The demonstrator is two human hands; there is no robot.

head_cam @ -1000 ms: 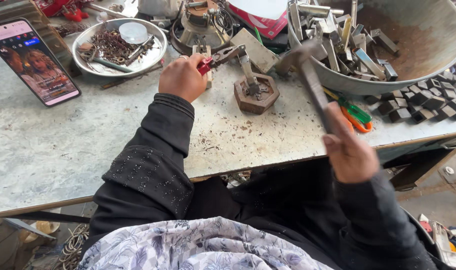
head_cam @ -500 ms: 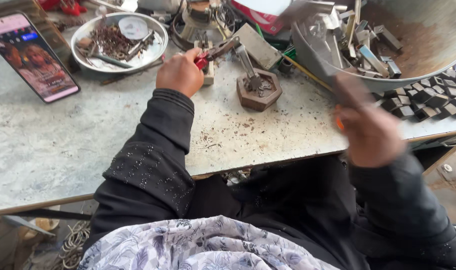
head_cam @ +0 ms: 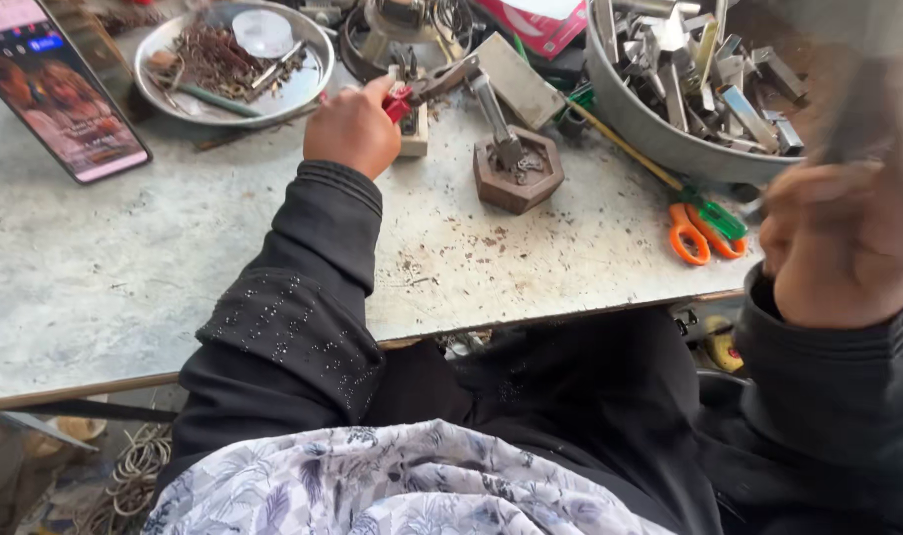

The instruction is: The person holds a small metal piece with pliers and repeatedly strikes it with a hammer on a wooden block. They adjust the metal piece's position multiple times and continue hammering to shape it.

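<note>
Two hands at work over a gritty table (head_cam: 124,287). Left hand (head_cam: 352,129) closed around red-handled pliers (head_cam: 426,89), jaws pinching a slim metal strip (head_cam: 491,109) that stands slanted on a brown hexagonal block (head_cam: 518,178). Right hand (head_cam: 843,248) raised at the table's right edge, fisted about a blurred handle (head_cam: 862,109), probably a hammer; head out of view, so cannot tell for sure. Strip likely stiff, thin and light, apt to spring or skid if struck off-centre; best gripped low, near the block, with the pliers rather than bare fingers. Block looks heavy and stable, good as an anvil. Just beside the block, orange scissors (head_cam: 691,230) with green ones touching them. Behind those, a big metal bowl (head_cam: 659,144) heaped with more cut pieces, sharp-edged by the look. Farther left, a shallow dish (head_cam: 308,84) of scraps and a phone (head_cam: 60,94) with a lit screen.
</note>
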